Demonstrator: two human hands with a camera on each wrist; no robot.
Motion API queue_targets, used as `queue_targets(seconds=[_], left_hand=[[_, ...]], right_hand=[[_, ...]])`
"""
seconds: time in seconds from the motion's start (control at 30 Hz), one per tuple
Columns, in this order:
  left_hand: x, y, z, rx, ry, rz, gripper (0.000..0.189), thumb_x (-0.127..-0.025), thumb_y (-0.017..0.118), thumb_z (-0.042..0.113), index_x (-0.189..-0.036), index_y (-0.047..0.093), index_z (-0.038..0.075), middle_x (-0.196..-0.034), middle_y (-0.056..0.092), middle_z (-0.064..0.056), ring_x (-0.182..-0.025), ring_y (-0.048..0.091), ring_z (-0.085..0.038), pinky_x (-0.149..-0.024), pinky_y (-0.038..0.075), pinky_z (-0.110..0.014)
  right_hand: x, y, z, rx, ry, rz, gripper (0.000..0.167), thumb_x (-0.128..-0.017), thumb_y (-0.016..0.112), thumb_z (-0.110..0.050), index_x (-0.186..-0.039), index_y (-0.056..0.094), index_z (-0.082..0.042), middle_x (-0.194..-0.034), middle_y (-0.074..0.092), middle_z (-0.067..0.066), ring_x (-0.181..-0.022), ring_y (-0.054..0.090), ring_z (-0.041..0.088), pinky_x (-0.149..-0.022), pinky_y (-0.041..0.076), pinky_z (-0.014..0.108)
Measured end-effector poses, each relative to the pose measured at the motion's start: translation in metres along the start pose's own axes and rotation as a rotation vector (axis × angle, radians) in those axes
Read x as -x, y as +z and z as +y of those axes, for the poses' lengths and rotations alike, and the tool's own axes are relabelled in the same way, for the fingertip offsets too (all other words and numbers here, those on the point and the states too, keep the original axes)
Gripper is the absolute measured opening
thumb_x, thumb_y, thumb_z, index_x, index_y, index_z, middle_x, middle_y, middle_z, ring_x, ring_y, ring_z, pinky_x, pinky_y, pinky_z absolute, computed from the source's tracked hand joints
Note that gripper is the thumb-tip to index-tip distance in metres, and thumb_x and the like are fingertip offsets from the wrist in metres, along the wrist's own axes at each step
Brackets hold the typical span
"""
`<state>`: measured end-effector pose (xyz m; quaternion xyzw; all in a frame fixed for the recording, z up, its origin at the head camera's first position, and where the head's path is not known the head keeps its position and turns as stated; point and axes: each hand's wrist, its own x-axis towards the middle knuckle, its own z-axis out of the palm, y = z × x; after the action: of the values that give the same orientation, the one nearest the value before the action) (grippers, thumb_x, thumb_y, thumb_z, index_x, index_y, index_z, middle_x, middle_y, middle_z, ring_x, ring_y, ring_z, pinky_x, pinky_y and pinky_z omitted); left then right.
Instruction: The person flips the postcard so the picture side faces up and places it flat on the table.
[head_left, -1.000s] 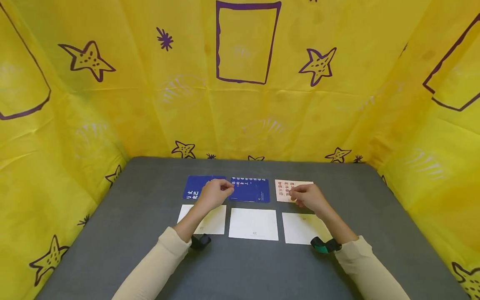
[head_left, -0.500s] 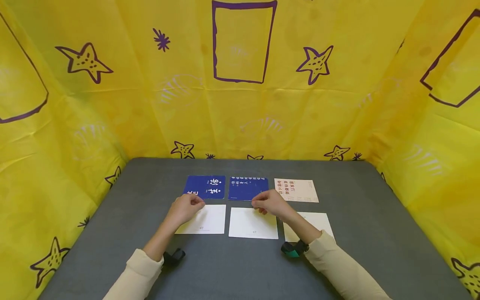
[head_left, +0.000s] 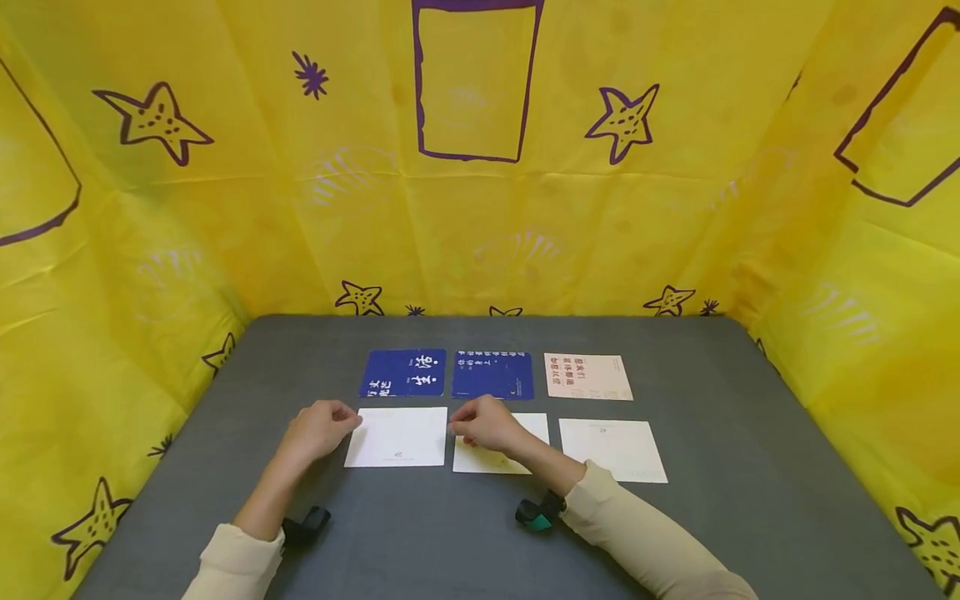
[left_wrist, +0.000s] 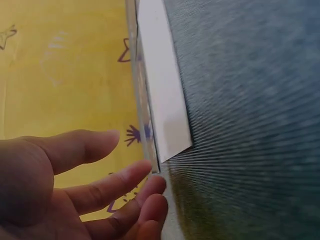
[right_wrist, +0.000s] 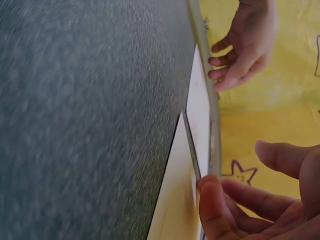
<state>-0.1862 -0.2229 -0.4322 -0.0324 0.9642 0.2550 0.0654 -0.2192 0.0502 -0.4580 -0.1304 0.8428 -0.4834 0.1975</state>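
"Left white card [head_left: 397,440]: I log it flat on the worktop [head_left: 420,533], leftmost of the near row. How does it sit from the hands?"

"Between them, seen from my remote end. Left hand [head_left: 321,429] just beside its left short edge, near the far corner; right hand [head_left: 483,423] reaches over the middle white card [head_left: 480,462], fingertips by the right short edge."

"Long axis?"

"Side to side; I read it as running from one set of fingertips to the other. Left blue card [head_left: 405,372] lies just beyond the far long edge."

"Nearer hand, and grip?"

"I can't rank them: both sit close at opposite ends; contact, I cannot tell. Both released: each wrist view shows thumb and fingers parted, nothing between."

"My judgement: any move on this card turns on its short edges, left fingers going rightward, right fingers leftward."

"Noted. The gap to the middle card is narrow; I'd expect the right fingers could nudge that neighbour."
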Motion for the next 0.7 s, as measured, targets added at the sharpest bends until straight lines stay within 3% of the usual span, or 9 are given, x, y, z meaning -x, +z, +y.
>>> queue_targets(seconds=[0.17, 0.37, 0.57, 0.7], left_hand=[[0.005, 0.001, -0.004, -0.044, 0.003, -0.028, 0.026, -0.089, 0.064, 0.029, -0.095, 0.072, 0.004, -0.090, 0.071, -0.010, -0.083, 0.061, -0.027, -0.074, 0.045, -0.044], [0.009, 0.001, -0.004, -0.043, 0.002, -0.053, 0.026, -0.088, 0.066, 0.029, -0.095, 0.071, 0.004, -0.088, 0.069, -0.007, -0.078, 0.056, -0.023, -0.068, 0.042, -0.037], [0.010, 0.001, -0.003, -0.001, 0.012, -0.075, 0.027, -0.089, 0.066, 0.030, -0.098, 0.071, 0.004, -0.088, 0.068, -0.008, -0.078, 0.056, -0.022, -0.068, 0.042, -0.035], [0.009, -0.001, -0.002, 0.025, 0.020, -0.094, 0.029, -0.089, 0.066, 0.030, -0.100, 0.070, 0.003, -0.087, 0.067, -0.008, -0.078, 0.055, -0.021, -0.068, 0.043, -0.035]], right_hand=[[0.001, 0.007, -0.007, 0.105, -0.058, 0.030, 0.026, -0.088, 0.071, -0.027, -0.096, 0.076, -0.003, -0.081, 0.072, 0.008, -0.063, 0.059, 0.013, -0.054, 0.044, 0.024], [0.004, 0.015, -0.014, 0.191, -0.139, 0.037, 0.031, -0.086, 0.071, -0.024, -0.102, 0.073, 0.003, -0.092, 0.075, 0.013, -0.071, 0.063, 0.012, -0.060, 0.050, 0.023], [0.007, 0.021, -0.017, 0.139, -0.109, 0.043, 0.032, -0.085, 0.072, -0.018, -0.106, 0.071, 0.006, -0.092, 0.073, 0.017, -0.060, 0.065, 0.015, -0.053, 0.049, 0.022], [0.009, 0.024, -0.020, 0.076, -0.053, 0.055, 0.031, -0.084, 0.073, -0.015, -0.107, 0.070, 0.007, -0.094, 0.072, 0.018, -0.061, 0.066, 0.017, -0.053, 0.048, 0.023]])
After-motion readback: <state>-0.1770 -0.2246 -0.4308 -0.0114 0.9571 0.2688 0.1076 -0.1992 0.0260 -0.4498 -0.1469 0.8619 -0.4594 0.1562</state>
